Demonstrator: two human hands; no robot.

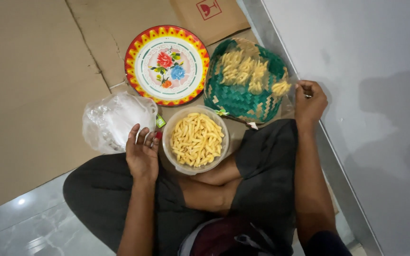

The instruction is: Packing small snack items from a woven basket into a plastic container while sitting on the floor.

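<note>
Flattened cardboard (34, 85) over pale tiled floor (29, 223), grey wall (366, 95) at right, my left hand (142, 151) open, fingers apart, between plastic bag (112, 121) and tub of yellow pasta (196, 139), my right hand (309, 102) closed beside green woven basket (243, 95), anything pinched too small to tell, floral plate (167, 64) beyond.

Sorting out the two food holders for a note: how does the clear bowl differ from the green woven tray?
The clear bowl is smooth, see-through and deep, filled with loose pale yellow sticks; the green woven tray is flat, opaque basketwork, with small bunches set apart along its far side. The bowl sits near the left hand; the tray lies by the right hand. Both are round, rest on cardboard, and hold the same pale yellow food.
</note>
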